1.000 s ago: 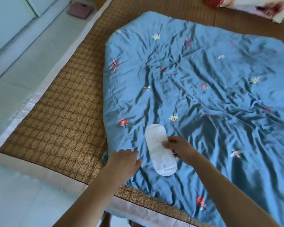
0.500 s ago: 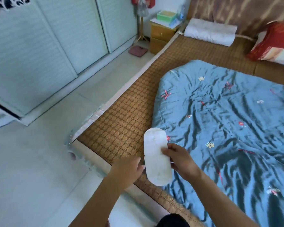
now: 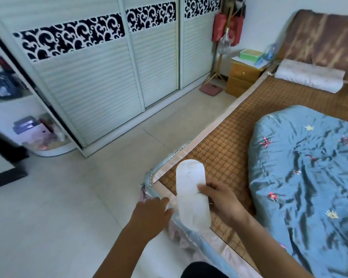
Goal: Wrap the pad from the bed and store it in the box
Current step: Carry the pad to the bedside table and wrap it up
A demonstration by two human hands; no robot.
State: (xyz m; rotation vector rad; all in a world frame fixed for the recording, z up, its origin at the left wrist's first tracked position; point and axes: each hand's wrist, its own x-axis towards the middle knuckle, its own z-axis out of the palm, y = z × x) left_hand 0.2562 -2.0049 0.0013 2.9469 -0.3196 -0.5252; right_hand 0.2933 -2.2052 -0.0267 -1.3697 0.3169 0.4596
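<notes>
Lifted off the quilt [image 3: 305,177], pad [image 3: 191,189] in right hand [image 3: 221,199].

Two bare forearms reach in from the bottom edge, with no sleeves, watch, bracelet or rings showing. The left hand [image 3: 152,210] and right hand [image 3: 222,199] are ungloved, and the fingers [image 3: 204,187] of the right hand are slender with short nails. Below the right hand, at the frame's bottom edge, sits a rounded patch of dark clothing [image 3: 202,270].
</notes>
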